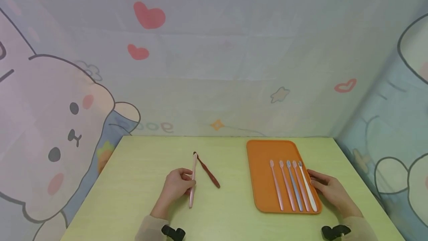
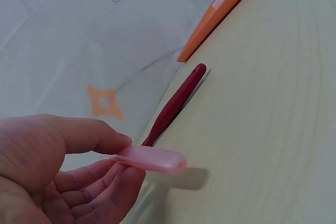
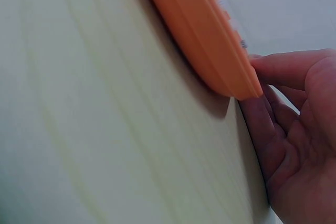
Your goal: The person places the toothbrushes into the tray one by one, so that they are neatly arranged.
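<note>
My left hand (image 1: 178,183) pinches a pink toothbrush (image 1: 192,195) between thumb and fingers. In the left wrist view the handle end of this toothbrush (image 2: 157,160) juts past the fingertips, over its shadow on the table. A dark red toothbrush (image 1: 209,173) lies slanted just right of it, the two heads overlapping in the head view. At the right, my right hand (image 1: 331,190) grips the right edge of an orange tray (image 1: 262,200), thumb at the rim (image 3: 247,85) and the other fingers lower down. Several toothbrushes lie side by side in the tray, among them a blue one (image 1: 294,187) and a white one (image 1: 309,190).
The pale yellow-green table (image 1: 133,181) ends at a cloth backdrop (image 1: 214,66) printed with hearts and cartoon figures. Between the dark red toothbrush and the tray is a strip of bare tabletop. Each wrist wears a black band.
</note>
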Available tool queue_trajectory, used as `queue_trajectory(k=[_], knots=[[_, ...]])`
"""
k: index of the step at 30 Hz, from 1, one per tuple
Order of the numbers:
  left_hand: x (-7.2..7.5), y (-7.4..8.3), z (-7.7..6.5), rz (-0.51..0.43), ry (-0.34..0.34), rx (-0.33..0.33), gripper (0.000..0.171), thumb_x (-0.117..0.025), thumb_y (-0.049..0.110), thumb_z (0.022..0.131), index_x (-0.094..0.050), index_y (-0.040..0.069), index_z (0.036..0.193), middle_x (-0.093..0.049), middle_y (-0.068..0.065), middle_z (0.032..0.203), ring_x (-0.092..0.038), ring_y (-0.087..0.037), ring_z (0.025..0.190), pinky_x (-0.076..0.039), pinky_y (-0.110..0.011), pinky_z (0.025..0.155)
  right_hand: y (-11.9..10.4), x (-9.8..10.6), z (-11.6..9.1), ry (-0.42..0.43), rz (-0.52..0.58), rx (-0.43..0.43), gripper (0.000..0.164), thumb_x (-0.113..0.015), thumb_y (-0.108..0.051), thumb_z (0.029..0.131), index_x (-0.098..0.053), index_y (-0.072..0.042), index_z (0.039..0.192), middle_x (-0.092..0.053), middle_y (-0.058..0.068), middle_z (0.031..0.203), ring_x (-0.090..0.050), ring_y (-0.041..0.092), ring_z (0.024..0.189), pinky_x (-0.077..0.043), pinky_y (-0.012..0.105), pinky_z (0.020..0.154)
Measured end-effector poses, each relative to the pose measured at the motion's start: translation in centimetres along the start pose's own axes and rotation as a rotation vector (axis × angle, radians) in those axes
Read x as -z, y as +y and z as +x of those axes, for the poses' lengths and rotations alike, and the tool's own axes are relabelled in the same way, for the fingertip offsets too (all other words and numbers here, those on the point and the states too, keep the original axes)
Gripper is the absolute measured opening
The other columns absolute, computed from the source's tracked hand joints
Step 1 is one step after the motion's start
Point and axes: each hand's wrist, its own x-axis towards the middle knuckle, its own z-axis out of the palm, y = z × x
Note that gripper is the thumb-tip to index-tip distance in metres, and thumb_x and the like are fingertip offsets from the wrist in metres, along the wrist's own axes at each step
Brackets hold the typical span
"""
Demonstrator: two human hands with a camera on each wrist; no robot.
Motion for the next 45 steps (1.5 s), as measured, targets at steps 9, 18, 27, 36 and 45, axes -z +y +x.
queue_trajectory(k=[9, 18, 27, 36, 45], knots=[[-1.9, 1.1, 0.2, -0.075, -0.069, -0.042, 0.037, -0.074, 0.003, 0.084, -0.062, -0.004, 0.118, -0.064, -0.014, 0.091, -0.067, -0.02, 0.066, -0.061, -0.038, 0.058, 0.1, 0.3, 0.0, 0.004, -0.01, 0.009, 0.059, -0.059, -0.027, 0.102, -0.041, 0.004, 0.148, -0.046, 0.031, 0.144, -0.057, -0.011, 0.099, -0.056, 0.024, 0.084], [-6.0, 2.7, 0.6, -0.192, -0.131, -0.088, 0.041, -0.074, 0.004, 0.084, -0.059, -0.004, 0.121, -0.065, -0.016, 0.094, -0.069, -0.023, 0.068, -0.062, -0.039, 0.059, 0.0, 0.2, -0.1, 0.005, -0.02, -0.005, 0.061, -0.059, -0.03, 0.101, -0.04, 0.003, 0.149, -0.046, 0.03, 0.144, -0.056, -0.011, 0.1, -0.056, 0.024, 0.084], [-10.8, 4.9, 0.4, -0.27, -0.183, -0.075, 0.041, -0.075, 0.005, 0.084, -0.061, -0.001, 0.121, -0.066, -0.015, 0.094, -0.07, -0.024, 0.07, -0.062, -0.041, 0.061, 0.0, 0.2, 0.1, -0.001, -0.022, 0.003, 0.06, -0.059, -0.03, 0.101, -0.04, 0.002, 0.149, -0.045, 0.03, 0.145, -0.056, -0.011, 0.101, -0.056, 0.023, 0.085], [-15.3, 6.1, 0.2, -0.324, -0.253, -0.065, 0.038, -0.076, 0.004, 0.084, -0.061, 0.001, 0.119, -0.066, -0.013, 0.09, -0.071, -0.029, 0.065, -0.062, -0.042, 0.06, 0.2, 0.1, 0.2, -0.005, -0.031, -0.018, 0.061, -0.059, -0.031, 0.101, -0.04, 0.001, 0.15, -0.046, 0.028, 0.145, -0.057, -0.008, 0.101, -0.056, 0.024, 0.084], [-19.1, 6.7, 0.3, -0.28, -0.224, -0.058, 0.036, -0.077, 0.002, 0.08, -0.062, 0.003, 0.113, -0.065, -0.008, 0.086, -0.068, -0.021, 0.055, -0.06, -0.037, 0.051, 0.1, 0.0, 0.1, -0.009, -0.015, -0.03, 0.061, -0.059, -0.03, 0.101, -0.039, 0.001, 0.15, -0.045, 0.029, 0.146, -0.058, -0.007, 0.101, -0.057, 0.025, 0.084]])
